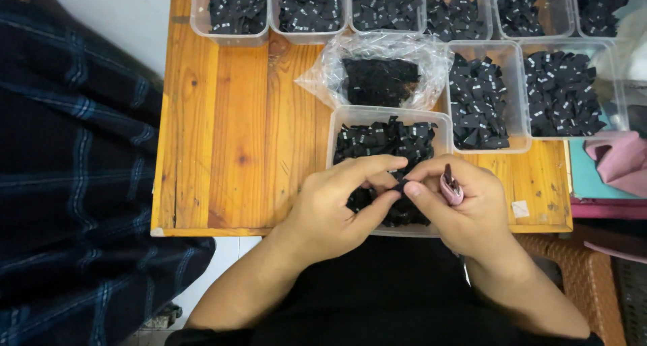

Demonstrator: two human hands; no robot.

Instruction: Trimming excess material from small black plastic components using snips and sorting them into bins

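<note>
Two hands meet over the nearest clear tub [339, 120] of black labels: our left hand [335, 206] and right hand [465, 208] pinch one small black label [400, 184] between fingertips, and the right also grips a pink tool [450, 185]. We work at a wooden table [229, 130].

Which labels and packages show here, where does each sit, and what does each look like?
Near tub: clear, rectangular, under both hands, full of small black fabric labels with white marks.
Plastic bag: crinkled, clear, behind that tub, holding a black stack.
Back tubs: clear, along the far edge and at right, same black labels.
Left hand and right hand: pinching one label.
</note>
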